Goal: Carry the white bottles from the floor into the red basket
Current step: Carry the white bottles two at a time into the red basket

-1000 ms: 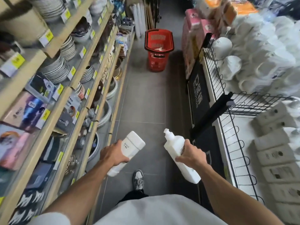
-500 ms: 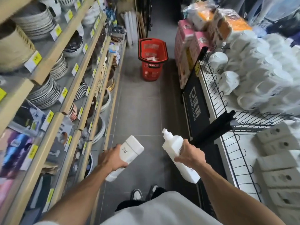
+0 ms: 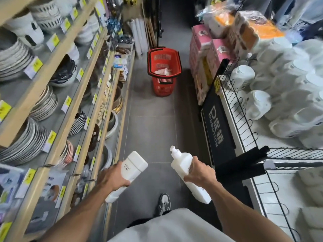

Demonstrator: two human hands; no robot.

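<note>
I have walked closer to the red plastic basket (image 3: 164, 70) on the grey floor, each hand's fingers (image 3: 195, 169) gripping a white plastic bottle (image 3: 133, 165).

The plain white flat-capped plastic bottle (image 3: 134, 165) carries a small patch of dark print on its side. The plain white pump-topped plastic bottle (image 3: 183, 165) is unmarked where it shows. The bright red slotted plastic basket (image 3: 163, 57) has a black rim band and black handle, with something white inside. The dark grey tiled floor (image 3: 153, 130) shows thin paler joint lines. Pale wooden shelves (image 3: 57, 95) bear yellow price tags (image 3: 37, 64) and white plates with grey-striped rims (image 3: 26, 145). The black sign panel (image 3: 217, 130) has white lettering. The sneaker (image 3: 163, 203) is grey and white.
</note>
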